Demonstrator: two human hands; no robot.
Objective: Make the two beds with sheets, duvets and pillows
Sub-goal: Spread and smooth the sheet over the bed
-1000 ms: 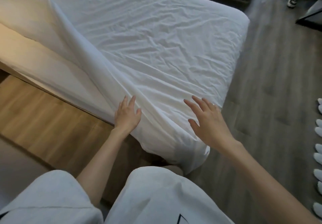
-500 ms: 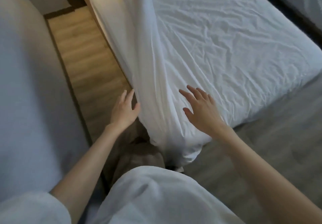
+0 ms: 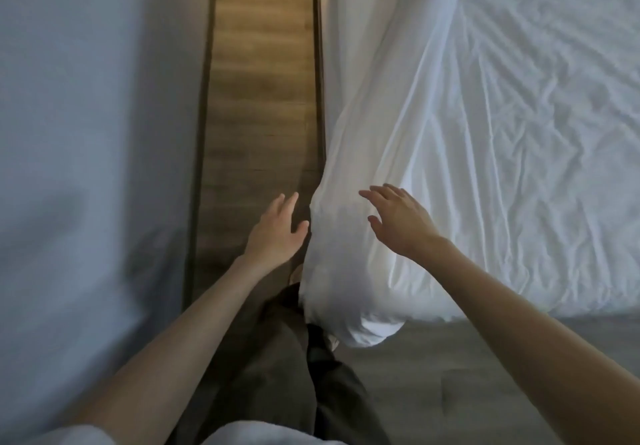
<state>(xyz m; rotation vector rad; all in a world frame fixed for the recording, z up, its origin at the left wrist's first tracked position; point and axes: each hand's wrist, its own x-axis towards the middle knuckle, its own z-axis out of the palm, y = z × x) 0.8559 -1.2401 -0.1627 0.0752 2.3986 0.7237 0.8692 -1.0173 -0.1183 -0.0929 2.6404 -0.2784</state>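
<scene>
Meanwhile, the left hand (image 3: pixel 277 233) had come off the sheet (image 3: pixel 485 185) to its right; right hand (image 3: pixel 398 223) likewise released, fingers spread; corner judged finished.

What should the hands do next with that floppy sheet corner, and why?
Probably grip the sheet corner and tuck it in underneath. It hangs bunched and loose down toward the floor. The left hand and right hand are both open, one on each side of it, holding nothing.
</scene>
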